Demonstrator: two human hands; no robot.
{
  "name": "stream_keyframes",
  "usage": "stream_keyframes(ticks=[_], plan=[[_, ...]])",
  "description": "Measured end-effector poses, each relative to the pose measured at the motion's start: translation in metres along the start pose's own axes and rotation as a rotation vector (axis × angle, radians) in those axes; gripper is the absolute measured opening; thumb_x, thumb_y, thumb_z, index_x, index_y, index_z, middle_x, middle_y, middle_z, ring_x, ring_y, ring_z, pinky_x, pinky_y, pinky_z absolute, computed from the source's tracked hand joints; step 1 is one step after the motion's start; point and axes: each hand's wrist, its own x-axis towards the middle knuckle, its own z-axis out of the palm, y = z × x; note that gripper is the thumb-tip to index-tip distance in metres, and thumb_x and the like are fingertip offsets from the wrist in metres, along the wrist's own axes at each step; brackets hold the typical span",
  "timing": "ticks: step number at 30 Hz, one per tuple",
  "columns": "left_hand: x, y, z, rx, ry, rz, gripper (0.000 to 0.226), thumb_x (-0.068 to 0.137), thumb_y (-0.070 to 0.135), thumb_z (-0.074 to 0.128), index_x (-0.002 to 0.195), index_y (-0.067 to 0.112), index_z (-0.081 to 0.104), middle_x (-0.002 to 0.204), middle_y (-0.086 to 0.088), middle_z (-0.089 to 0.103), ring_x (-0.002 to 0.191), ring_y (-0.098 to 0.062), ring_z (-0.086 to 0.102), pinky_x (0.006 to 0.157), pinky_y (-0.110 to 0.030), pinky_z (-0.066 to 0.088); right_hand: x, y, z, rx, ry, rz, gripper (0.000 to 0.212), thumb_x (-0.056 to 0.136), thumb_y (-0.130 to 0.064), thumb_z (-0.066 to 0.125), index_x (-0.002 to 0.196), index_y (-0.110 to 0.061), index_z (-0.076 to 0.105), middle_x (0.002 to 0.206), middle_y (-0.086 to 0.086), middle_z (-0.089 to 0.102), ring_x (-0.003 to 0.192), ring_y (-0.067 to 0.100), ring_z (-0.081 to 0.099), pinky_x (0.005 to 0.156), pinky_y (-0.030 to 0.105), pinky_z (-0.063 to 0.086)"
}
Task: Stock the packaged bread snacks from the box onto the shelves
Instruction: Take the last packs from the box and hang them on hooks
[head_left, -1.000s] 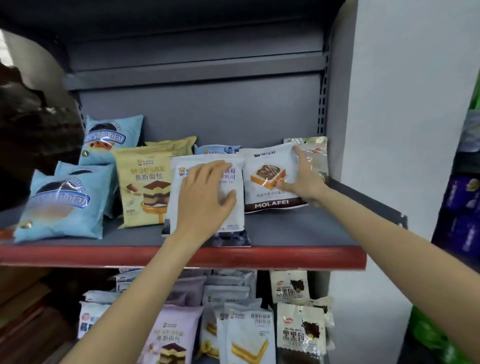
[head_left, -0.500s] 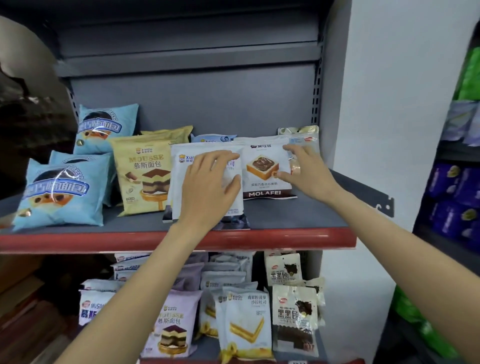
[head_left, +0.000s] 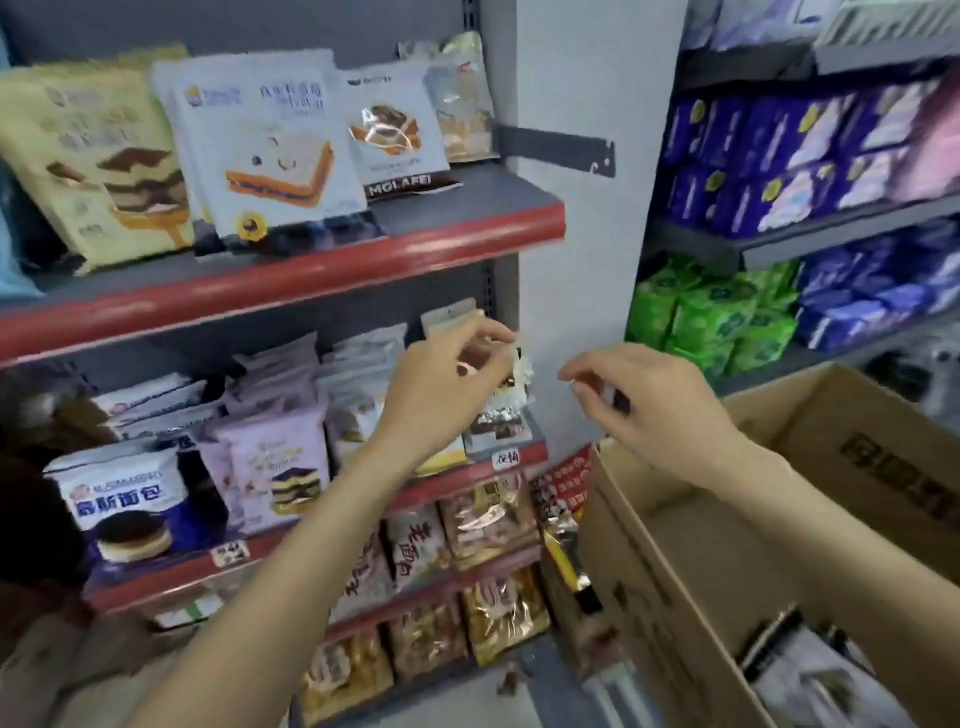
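**Hands between shelf and box**

The left hand (head_left: 447, 384) hovers before packets (head_left: 498, 410) on the second shelf (head_left: 467, 480), fingers loosely curled, holding nothing clearly. The right hand (head_left: 649, 400), fingers bent and empty, hangs above the box (head_left: 810, 525), right of that shelf.

A shop aisle: red-edged metal shelves (head_left: 291, 270) packed with rows of packaged bread snacks (head_left: 270, 145), price labels (head_left: 506, 458) on the edges, an open cardboard box (head_left: 779, 519) of stock at near right.

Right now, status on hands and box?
Left hand empty, fingers at second-shelf packets. Right hand empty, above the box. Packets left in box. Nothing blocking.
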Motion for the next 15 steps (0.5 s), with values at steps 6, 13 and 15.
stream_keyframes(ticks=[6,13,15], plan=[[-0.081,-0.003,0.086,-0.164,-0.387,-0.134,0.019,0.091,0.019,0.061,0.098,0.037,0.062,0.092,0.020,0.066,0.085,0.010,0.060,0.073,-0.008,0.045,-0.144,0.048,-0.015,-0.179,-0.634,0.392,0.027,0.093,-0.036,0.048,0.119,-0.031,0.056,0.115,-0.007,0.060,0.104,0.018,0.060,0.078,0.029,0.046],[-0.098,0.035,0.202,-0.132,-0.736,0.062,0.023,0.091,0.022,0.060,0.111,0.031,0.060,0.107,0.017,0.064,0.099,0.005,0.056,0.081,-0.008,0.042,-0.274,0.128,-0.054,-0.246,-0.907,0.729,0.030,0.092,-0.033,0.053,0.122,-0.028,0.056,0.108,-0.004,0.057,0.088,0.014,0.054,0.069,0.028,0.045],[-0.087,0.044,0.243,-0.008,-0.869,0.145,0.026,0.091,0.028,0.059,0.117,0.029,0.058,0.114,0.013,0.061,0.106,-0.002,0.055,0.086,-0.017,0.042,-0.294,0.154,-0.063,-0.289,-0.966,0.766,0.031,0.092,-0.032,0.054,0.122,-0.024,0.056,0.120,0.003,0.057,0.106,0.020,0.055,0.084,0.035,0.048]])
